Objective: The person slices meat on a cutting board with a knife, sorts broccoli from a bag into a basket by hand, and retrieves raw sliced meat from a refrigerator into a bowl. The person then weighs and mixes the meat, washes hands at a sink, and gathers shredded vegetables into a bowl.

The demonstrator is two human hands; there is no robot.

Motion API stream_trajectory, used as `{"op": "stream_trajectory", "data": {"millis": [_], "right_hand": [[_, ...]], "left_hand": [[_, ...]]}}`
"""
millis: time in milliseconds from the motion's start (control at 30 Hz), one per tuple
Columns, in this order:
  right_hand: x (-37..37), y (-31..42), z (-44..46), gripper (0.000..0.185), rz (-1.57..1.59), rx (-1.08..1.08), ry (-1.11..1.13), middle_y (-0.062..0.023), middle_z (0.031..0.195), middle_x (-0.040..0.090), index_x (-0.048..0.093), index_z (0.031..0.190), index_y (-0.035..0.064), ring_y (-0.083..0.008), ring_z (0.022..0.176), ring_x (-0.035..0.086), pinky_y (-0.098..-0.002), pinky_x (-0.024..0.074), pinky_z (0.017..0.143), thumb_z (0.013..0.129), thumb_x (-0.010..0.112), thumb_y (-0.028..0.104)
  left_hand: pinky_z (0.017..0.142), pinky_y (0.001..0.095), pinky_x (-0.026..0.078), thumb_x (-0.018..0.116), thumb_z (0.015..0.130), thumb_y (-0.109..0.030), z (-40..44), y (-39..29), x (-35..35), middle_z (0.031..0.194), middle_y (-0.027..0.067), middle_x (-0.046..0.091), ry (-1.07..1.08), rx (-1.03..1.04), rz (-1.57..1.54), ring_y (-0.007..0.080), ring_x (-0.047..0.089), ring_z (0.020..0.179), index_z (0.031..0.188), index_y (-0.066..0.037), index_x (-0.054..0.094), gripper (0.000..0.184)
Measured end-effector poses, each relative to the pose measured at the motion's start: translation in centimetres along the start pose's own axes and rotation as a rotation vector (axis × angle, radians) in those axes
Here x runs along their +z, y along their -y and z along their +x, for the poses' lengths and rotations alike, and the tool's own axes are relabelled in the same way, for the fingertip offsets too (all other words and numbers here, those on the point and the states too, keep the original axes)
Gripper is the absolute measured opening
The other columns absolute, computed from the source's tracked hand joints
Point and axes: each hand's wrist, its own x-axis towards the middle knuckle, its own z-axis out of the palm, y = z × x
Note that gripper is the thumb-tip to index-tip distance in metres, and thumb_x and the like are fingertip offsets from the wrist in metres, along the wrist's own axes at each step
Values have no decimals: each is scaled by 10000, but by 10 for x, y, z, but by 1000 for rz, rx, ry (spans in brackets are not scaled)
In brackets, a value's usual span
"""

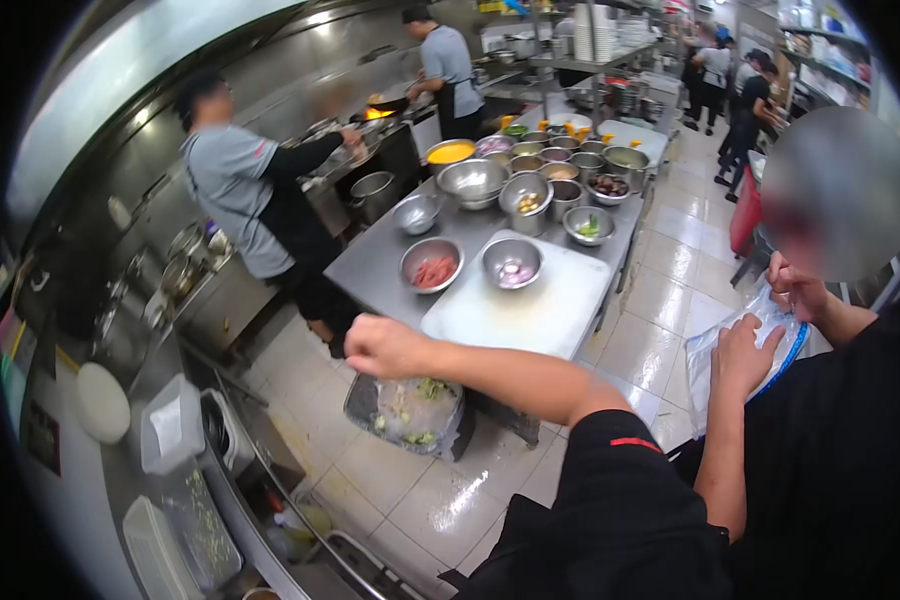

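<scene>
My right hand (385,347), at the end of a bare forearm and black sleeve, is closed, knuckles up. What it holds, if anything, is hidden. Just below it is a dark bin (450,430) on the floor, lined with clear plastic and holding green and pale scraps. Close by, a white cutting board (560,300) lies on the steel table (360,275). A steel bowl of cut onion (512,264) sits on the board; a bowl of red meat (431,266) is beside it. My left hand is out of view.
At right a co-worker's hands (738,355) hold a clear plastic bag (703,375). Two people stand at the stoves, one (232,190) near the table's left side. Metal pots (565,195) crowd the table's far part. A counter with plastic tubs (172,425) runs along the left.
</scene>
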Motion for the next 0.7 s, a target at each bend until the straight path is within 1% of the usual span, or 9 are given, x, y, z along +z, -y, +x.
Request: {"op": "stream_trajectory", "data": {"millis": [100,133,367,400,500,533,567,633,700], "right_hand": [[-100,-17,-30,183,-182,7,-167,-117,795,577,567,802,50,-295,759,610,-392,492,674,784,734,124],[-132,-5,-37,202,-163,183,-144,-135,804,582,552,790,28,-301,713,596,-400,488,655,788,731,121],[-284,-24,-102,418,-749,229,-243,-145,603,539,481,619,37,-341,568,570,-436,431,543,890,680,286],[-304,-37,-122,368,-806,389,-196,-149,663,567,545,662,44,-333,620,590,-438,454,587,894,669,302],[-361,-72,-213,339,-1032,817,129,-190,1005,646,729,860,97,-353,920,635,-471,502,798,874,652,427],[-366,-67,-236,414,-1118,1051,223,-212,1150,600,734,938,83,-380,1038,596,-487,486,869,855,649,480],[-380,-57,-258,506,-1203,1290,305,-233,1295,554,739,1017,69,-408,1155,556,-504,470,941,837,646,532],[-411,-51,-307,628,-1223,1386,219,-263,1226,595,700,1051,-19,-383,1147,582,-469,476,948,821,660,564],[-439,-35,-330,716,-1135,1536,161,-280,1180,622,675,1056,-82,-376,1132,599,-449,477,953,811,662,591]], "left_hand": [[783,380,480,553,978,-314,-8,-12,12,913,141,628,12,-25,-1,256,603,864,1041,-2,598,321],[774,379,484,554,978,-317,-13,-14,16,897,138,634,9,-36,-5,254,607,851,1030,-4,604,320],[647,360,486,570,966,-262,23,-31,28,780,76,641,32,63,-6,204,583,694,923,-23,621,248],[591,371,476,573,947,-248,59,-9,25,758,76,652,72,27,-4,224,572,622,895,-1,616,256],[575,373,478,589,928,-292,168,19,15,754,69,670,222,385,601,240,596,613,892,10,630,308],[575,366,472,574,934,-416,212,28,23,742,68,669,223,231,505,239,594,600,968,-59,662,369],[646,370,496,574,938,-341,243,-3,40,856,106,669,259,205,537,257,622,703,1050,-12,625,351],[786,378,544,576,948,-190,287,-61,70,1084,184,668,306,133,604,294,676,910,1216,82,551,383],[541,347,518,597,932,-189,325,-121,112,802,110,680,187,690,617,198,652,627,1058,75,603,292]]}}
